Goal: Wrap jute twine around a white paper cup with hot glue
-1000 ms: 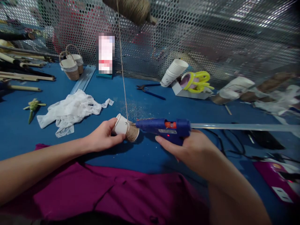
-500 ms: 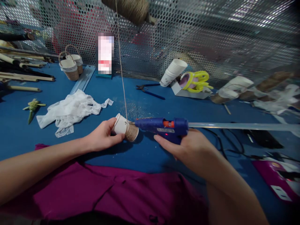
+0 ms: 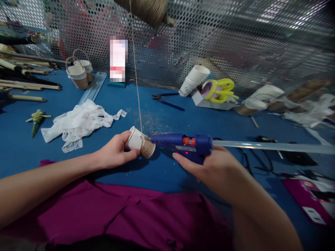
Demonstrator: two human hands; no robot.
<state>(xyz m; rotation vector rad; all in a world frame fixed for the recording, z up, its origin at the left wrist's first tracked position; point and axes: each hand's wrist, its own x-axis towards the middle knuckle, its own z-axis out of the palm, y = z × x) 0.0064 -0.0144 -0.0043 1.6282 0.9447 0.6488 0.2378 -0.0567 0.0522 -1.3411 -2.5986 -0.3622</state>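
Labels readable?

Too small. Pale sticker (image 3: 185,148) with dark print on blue plastic glue gun (image 3: 170,140); dark marks on white paper cup (image 3: 135,139); upright screen (image 3: 117,59), cup's eleven o'clock, pixelated.

Hands?

Apart. Left hand (image 3: 115,151) clamped on cup, tilted, view's eight o'clock, brown twine wrap (image 3: 148,149) at base. Right hand (image 3: 217,165) gripping gun, cup's three o'clock; nozzle close by wrap, contact unclear.

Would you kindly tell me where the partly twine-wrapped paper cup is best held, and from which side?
Probably by its white wall near the rim, from the left, as the left hand does: the cup tilts with its rim leftward, twine covers its base end, and the glue gun points in from the right.
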